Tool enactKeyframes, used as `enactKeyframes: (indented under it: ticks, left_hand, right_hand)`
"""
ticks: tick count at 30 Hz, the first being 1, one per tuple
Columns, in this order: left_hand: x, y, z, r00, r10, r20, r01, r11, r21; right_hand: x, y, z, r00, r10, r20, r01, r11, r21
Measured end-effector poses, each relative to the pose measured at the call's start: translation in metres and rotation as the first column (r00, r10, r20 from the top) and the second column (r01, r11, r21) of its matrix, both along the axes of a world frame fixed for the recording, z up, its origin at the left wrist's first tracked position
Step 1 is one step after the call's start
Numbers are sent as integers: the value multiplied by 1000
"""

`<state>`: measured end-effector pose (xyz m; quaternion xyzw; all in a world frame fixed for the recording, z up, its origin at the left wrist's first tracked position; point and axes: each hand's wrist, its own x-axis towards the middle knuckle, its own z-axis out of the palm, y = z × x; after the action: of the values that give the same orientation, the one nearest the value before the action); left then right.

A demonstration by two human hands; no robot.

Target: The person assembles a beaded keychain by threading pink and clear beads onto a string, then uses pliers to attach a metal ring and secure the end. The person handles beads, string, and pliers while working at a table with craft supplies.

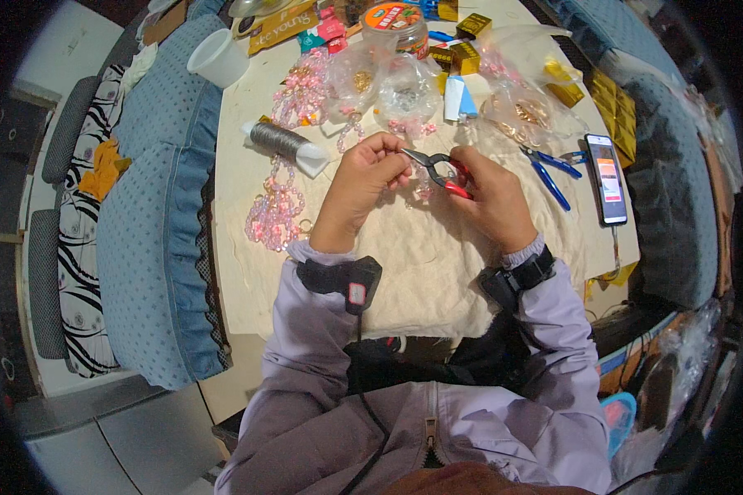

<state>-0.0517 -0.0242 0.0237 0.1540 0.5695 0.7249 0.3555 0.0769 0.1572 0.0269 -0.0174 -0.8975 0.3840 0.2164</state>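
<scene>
My right hand [489, 194] is closed round the red handles of small pliers [434, 167]. The dark jaws of these pliers point left and reach the fingertips of my left hand [366, 181]. Those fingers are pinched together, and what they hold is too small and hidden to make out. Some pink beads [423, 191] show between my hands, just below the pliers; whether they hang from my fingers I cannot tell. Left of my left wrist lies a heap of pink bead strands [274, 216]. A spool of grey wire [282, 143] rests on its side above that heap.
A cream cloth [404, 280] covers the near table. Blue-handled pliers [551, 177] and a lit phone [607, 180] lie to the right. Farther back are more pink bead strands [302, 89], clear bags [409, 89], a lidded jar [395, 31] and a white tub [218, 58].
</scene>
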Motion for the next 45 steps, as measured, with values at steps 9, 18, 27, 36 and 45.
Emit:
enactKeyframes:
  ticks: [9,18,27,36,45]
  left_hand:
    - [8,6,2,998,69,4,-69,998,-2]
    - [10,6,2,996,84,35,-85,996,25]
    - [11,8,3,994,103,28,-104,994,34]
    - [4,-1,6,988,19,152,-49,979,198]
    - [-1,-3,-1,998,-38,46,29,982,188]
  right_hand:
    - [-2,0,0,996,-23,-91,32,995,91]
    - [-4,2,2,1000,-3,-26,6,994,113]
    - [-1,1,2,1000,-4,9,4,998,58]
    - [-2,1,-6,996,-19,87,30,991,-134]
    - [-1,3,-6,996,-24,83,33,994,-106]
